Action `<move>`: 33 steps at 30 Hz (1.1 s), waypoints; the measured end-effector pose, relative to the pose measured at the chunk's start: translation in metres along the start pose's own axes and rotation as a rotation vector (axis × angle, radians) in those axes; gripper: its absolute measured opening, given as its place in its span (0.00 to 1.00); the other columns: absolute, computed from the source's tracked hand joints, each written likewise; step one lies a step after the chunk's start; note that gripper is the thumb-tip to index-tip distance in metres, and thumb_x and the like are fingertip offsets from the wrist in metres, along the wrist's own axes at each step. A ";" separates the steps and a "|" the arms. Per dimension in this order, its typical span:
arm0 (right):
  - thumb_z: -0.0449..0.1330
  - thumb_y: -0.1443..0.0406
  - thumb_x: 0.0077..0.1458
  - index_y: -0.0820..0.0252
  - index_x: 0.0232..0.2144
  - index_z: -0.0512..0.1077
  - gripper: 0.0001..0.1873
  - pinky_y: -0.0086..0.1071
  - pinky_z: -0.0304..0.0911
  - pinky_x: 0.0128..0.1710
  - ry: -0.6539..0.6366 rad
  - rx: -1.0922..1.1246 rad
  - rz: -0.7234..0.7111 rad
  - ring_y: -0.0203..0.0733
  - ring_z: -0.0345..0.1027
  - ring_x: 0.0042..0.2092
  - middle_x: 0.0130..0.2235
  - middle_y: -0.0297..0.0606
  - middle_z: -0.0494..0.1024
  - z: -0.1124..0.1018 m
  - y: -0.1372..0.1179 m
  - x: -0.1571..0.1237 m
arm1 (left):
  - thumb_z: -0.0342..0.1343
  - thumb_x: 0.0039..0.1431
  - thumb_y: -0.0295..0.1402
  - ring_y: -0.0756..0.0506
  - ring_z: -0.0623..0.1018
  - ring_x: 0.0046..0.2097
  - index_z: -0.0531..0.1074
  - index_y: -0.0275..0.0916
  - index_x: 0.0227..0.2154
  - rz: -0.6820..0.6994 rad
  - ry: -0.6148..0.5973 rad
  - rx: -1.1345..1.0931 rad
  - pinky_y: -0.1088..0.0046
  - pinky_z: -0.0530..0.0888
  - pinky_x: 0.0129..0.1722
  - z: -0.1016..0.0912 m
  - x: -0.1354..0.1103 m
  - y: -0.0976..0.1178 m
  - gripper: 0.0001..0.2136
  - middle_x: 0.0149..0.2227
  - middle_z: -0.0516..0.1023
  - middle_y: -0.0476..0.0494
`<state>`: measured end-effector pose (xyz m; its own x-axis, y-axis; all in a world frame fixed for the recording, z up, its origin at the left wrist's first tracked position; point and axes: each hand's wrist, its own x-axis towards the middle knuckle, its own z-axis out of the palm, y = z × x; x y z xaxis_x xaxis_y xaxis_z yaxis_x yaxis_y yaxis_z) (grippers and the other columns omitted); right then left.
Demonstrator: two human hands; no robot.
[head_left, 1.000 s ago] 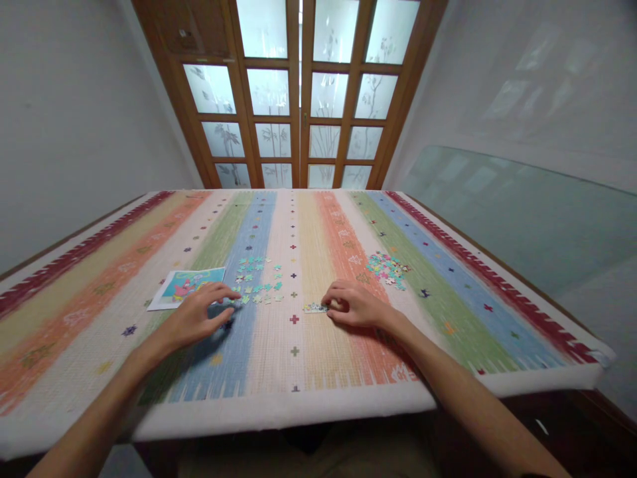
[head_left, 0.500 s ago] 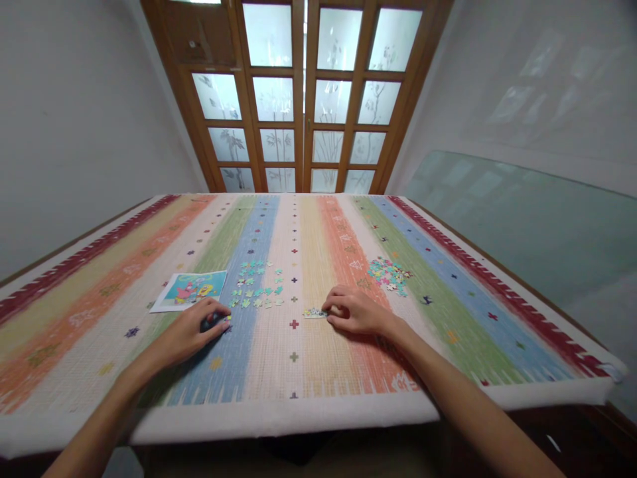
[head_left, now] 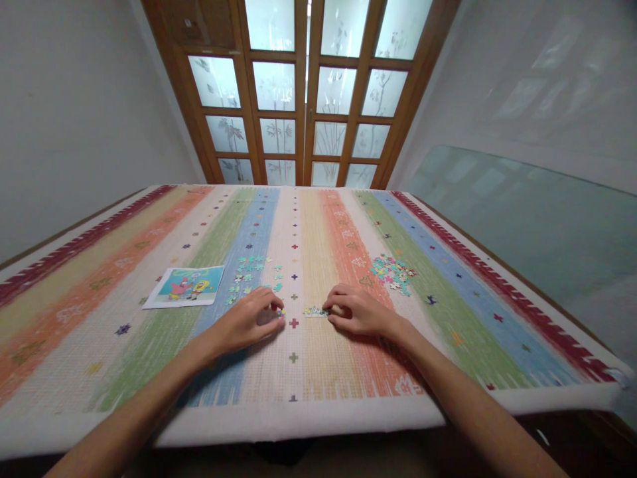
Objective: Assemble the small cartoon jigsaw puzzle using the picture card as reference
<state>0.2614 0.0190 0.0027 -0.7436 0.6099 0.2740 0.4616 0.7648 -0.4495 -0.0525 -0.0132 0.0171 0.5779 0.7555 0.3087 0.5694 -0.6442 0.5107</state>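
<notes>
On the striped cloth [head_left: 149, 345], both hands pinch puzzle pieces: left hand [head_left: 249, 322], right hand [head_left: 355, 311].

Striped rug [head_left: 348, 358]: red, orange, green, blue, cream; loose pieces [head_left: 391, 271] seemingly pastel.

A short joined strip of puzzle pieces [head_left: 315, 311] lies flat on the cream stripe near the middle of the table, pale with small blue-green marks, its long side running left to right. Its right end is touched by the fingertips of the right hand [head_left: 359, 311]. Just left of it, the left hand [head_left: 251, 321] covers something small; only a speck of colour shows at its fingertips.
</notes>
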 end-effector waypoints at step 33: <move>0.60 0.68 0.59 0.58 0.41 0.78 0.09 0.37 0.66 0.46 -0.041 -0.023 0.060 0.43 0.70 0.43 0.43 0.43 0.76 -0.001 -0.005 0.001 | 0.51 0.70 0.33 0.42 0.70 0.40 0.75 0.40 0.40 0.108 0.052 0.107 0.61 0.68 0.44 0.038 0.023 0.008 0.08 0.35 0.73 0.44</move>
<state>0.2582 0.0159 0.0059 -0.7333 0.6462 0.2115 0.5167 0.7318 -0.4445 -0.0130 -0.0058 -0.0020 0.6099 0.6842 0.3998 0.5657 -0.7292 0.3849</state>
